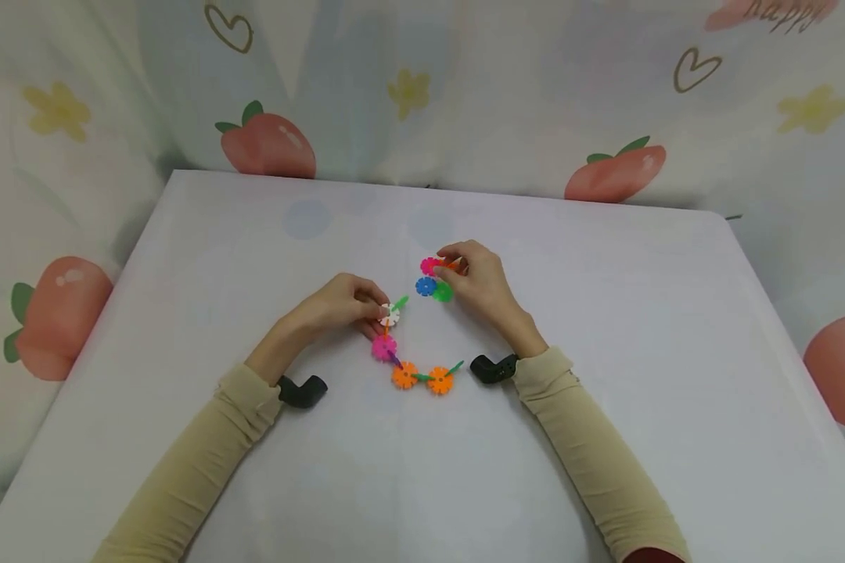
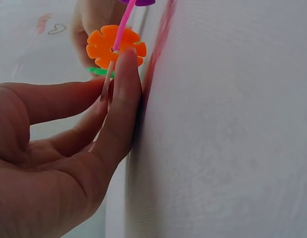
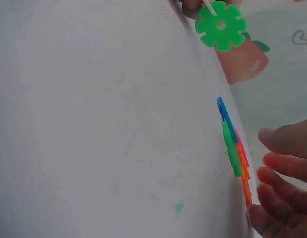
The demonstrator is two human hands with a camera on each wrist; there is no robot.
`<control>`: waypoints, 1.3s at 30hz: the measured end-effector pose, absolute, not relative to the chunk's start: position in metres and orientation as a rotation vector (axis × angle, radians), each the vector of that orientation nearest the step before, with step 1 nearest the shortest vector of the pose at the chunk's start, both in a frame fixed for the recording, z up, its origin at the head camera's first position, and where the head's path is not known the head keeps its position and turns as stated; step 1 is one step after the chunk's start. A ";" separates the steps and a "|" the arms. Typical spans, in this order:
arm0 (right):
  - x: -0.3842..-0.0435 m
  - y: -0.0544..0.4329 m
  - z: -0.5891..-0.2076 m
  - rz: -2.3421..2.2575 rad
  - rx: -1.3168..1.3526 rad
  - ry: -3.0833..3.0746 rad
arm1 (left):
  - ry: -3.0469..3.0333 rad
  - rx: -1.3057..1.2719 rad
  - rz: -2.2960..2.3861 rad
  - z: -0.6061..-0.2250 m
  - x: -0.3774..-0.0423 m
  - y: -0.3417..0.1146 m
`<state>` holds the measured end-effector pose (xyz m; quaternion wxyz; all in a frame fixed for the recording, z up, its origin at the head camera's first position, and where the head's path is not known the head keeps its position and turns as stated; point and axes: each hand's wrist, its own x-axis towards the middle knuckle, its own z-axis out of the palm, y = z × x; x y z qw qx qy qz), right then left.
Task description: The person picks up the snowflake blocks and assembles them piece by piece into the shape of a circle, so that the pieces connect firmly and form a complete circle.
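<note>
My left hand (image 1: pixel 348 303) pinches a white notched disc (image 1: pixel 390 315) at one end of a chain of interlocking flower-shaped discs. A green disc (image 3: pixel 221 26) slots into the white one and juts out past the fingers. An orange disc (image 2: pixel 106 47) joins it on the other side, then come a pink disc (image 1: pixel 384 348) and a purple one. Farther along are two orange discs (image 1: pixel 440 381) with green ones seen edge-on. My right hand (image 1: pixel 480 277) reaches over a loose group of pink, orange, blue (image 1: pixel 426 286) and green discs, its fingers spread beside them in the right wrist view.
The discs lie on a white-covered table (image 1: pixel 605 313). A patterned curtain (image 1: pixel 507 94) with fruit and hearts hangs behind and at the sides. Black wrist-worn devices (image 1: pixel 303 392) sit at both sleeve cuffs.
</note>
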<state>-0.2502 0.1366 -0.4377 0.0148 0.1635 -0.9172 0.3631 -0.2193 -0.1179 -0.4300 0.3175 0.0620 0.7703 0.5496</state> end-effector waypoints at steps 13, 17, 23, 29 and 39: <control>-0.252 0.131 -0.447 1.134 0.376 -2.968 | 2.031 0.159 1.437 -0.436 -0.211 -0.115; -0.251 0.136 -0.446 1.243 0.415 -2.903 | 2.044 0.156 1.436 -0.433 -0.212 -0.117; -0.247 0.140 -0.440 1.437 0.570 -2.876 | 2.062 0.174 1.429 -0.432 -0.214 -0.118; -0.244 0.133 -0.437 1.654 0.662 -2.898 | 2.062 0.178 1.443 -0.433 -0.215 -0.118; -0.238 0.124 -0.437 1.764 0.574 -2.954 | 2.049 0.169 1.453 -0.432 -0.216 -0.117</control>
